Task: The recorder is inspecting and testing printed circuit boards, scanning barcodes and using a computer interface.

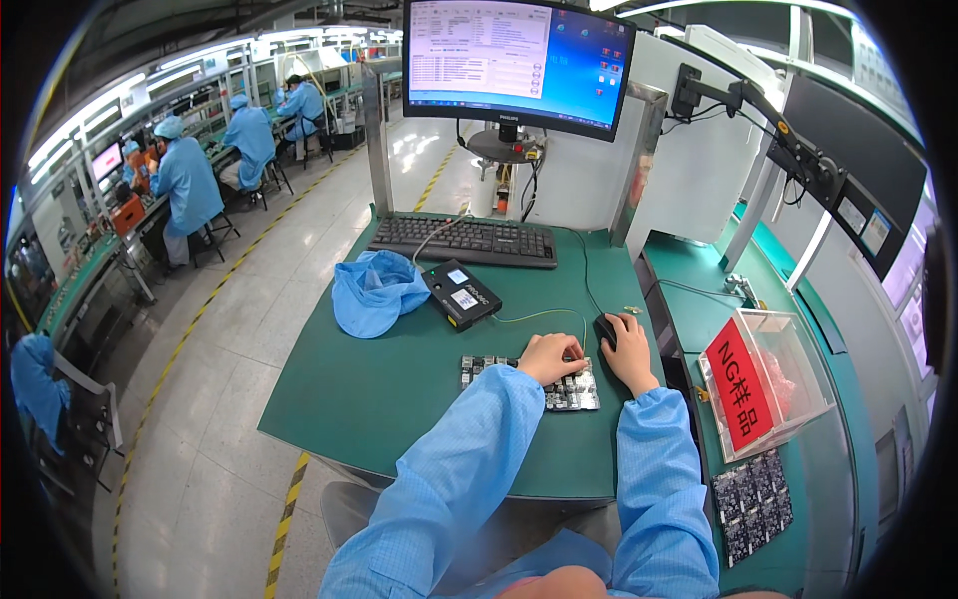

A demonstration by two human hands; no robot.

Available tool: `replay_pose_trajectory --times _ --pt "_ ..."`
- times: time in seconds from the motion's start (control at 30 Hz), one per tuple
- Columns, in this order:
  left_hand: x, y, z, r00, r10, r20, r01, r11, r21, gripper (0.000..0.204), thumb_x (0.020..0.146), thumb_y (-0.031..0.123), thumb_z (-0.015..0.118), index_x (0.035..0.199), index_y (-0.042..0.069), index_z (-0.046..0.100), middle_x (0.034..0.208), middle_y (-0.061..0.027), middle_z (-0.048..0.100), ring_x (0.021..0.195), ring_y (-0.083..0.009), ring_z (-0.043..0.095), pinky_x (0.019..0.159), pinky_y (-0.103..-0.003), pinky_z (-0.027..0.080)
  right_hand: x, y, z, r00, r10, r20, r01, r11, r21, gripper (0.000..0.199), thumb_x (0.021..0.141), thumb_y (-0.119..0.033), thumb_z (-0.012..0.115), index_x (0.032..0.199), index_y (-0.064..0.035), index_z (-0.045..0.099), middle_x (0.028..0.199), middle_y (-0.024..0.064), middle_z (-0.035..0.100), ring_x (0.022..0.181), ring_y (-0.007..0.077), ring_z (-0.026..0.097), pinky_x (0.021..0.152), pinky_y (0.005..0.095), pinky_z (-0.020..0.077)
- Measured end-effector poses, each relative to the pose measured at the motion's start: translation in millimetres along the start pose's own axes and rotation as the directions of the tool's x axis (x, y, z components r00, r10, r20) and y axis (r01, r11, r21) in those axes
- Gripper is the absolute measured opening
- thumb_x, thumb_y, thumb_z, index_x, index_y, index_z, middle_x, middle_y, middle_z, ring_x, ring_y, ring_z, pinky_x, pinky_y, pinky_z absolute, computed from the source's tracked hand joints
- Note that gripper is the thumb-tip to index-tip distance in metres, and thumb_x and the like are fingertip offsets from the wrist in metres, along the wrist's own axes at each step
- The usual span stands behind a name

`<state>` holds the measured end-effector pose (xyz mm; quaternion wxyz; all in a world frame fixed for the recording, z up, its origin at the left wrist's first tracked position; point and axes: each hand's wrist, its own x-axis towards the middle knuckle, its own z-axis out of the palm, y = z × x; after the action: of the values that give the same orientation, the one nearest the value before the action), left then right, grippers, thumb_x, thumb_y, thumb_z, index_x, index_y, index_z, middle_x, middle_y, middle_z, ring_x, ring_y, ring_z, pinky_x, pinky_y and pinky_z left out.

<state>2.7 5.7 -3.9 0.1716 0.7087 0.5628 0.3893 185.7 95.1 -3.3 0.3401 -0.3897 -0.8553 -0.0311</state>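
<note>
My left hand (551, 360) is closed over a panel of small circuit boards (572, 395) on the green table, thumb and fingertips together at its upper right part. A thin cable (539, 314) runs from a black box (463, 296) to those fingertips, which hide its end. Part of the panel lies under the hand. Just to the right, my right hand (629, 351) rests with its fingers over a black mouse (605, 329). Both forearms are in blue sleeves.
A blue cap (377, 295) lies left of the black box. Behind are a keyboard (464, 241) and a lit monitor (516, 65). At right stand a clear bin (788, 374) with a red sign and another board panel (753, 505). Co-workers (183, 185) sit at a far-left line.
</note>
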Motion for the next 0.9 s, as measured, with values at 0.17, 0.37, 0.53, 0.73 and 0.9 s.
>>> replay_pose_trajectory --times 0.17,0.37,0.53,0.73,0.9 --pt "-0.6 0.7 -0.5 1.000 0.018 -0.014 -0.017 0.999 0.027 0.025 0.075 0.030 0.072 0.081 0.007 0.065 0.079 -0.0051 0.067 0.075 -0.0184 0.064 0.072 -0.031 0.046 0.4 -1.2 -0.6 1.000 -0.011 -0.009 0.011 1.000 0.000 0.047 0.073 -0.014 0.064 0.118 -0.0117 0.055 0.116 0.0134 0.051 0.098 0.0353 0.053 0.084 0.0429 0.0458" --pt "0.0 2.5 -2.0 1.000 -0.012 0.012 0.012 1.000 -0.011 0.025 0.075 0.031 0.072 0.081 0.008 0.065 0.080 -0.0050 0.067 0.076 -0.0187 0.064 0.074 -0.031 0.045 0.3 -0.3 -1.3 1.000 -0.016 -0.007 0.015 1.000 -0.005 0.046 0.073 -0.014 0.064 0.118 -0.0117 0.055 0.116 0.0136 0.051 0.098 0.0357 0.053 0.083 0.0429 0.0460" --pt "-1.7 3.8 -2.5 1.000 0.011 0.003 -0.011 1.000 0.022 0.026 0.075 0.033 0.072 0.081 0.008 0.064 0.082 -0.0046 0.066 0.077 -0.0195 0.064 0.076 -0.032 0.044 -0.8 -1.3 -2.6 1.000 -0.009 0.004 0.009 1.000 -0.002 0.047 0.073 -0.014 0.066 0.119 -0.0113 0.054 0.116 0.0142 0.051 0.098 0.0360 0.053 0.083 0.0432 0.0463" --pt "-0.6 1.8 -1.9 1.000 -0.013 0.021 0.013 1.000 0.001 0.025 0.076 0.034 0.071 0.080 0.010 0.064 0.082 -0.0036 0.065 0.079 -0.0199 0.063 0.077 -0.032 0.042 0.1 -0.9 -2.1 1.000 -0.023 0.008 0.023 1.000 -0.006 0.049 0.073 -0.014 0.067 0.120 -0.0111 0.054 0.118 0.0142 0.051 0.097 0.0362 0.053 0.083 0.0432 0.0463" --pt "-0.3 0.6 0.3 1.000 -0.005 0.003 0.005 1.000 0.011 0.025 0.076 0.034 0.071 0.079 0.010 0.065 0.081 -0.0037 0.065 0.079 -0.0199 0.062 0.076 -0.033 0.042 -0.1 -1.1 -2.4 1.000 -0.017 0.005 0.017 1.000 -0.006 0.048 0.073 -0.014 0.067 0.120 -0.0112 0.054 0.118 0.0140 0.051 0.097 0.0361 0.054 0.082 0.0432 0.0463"
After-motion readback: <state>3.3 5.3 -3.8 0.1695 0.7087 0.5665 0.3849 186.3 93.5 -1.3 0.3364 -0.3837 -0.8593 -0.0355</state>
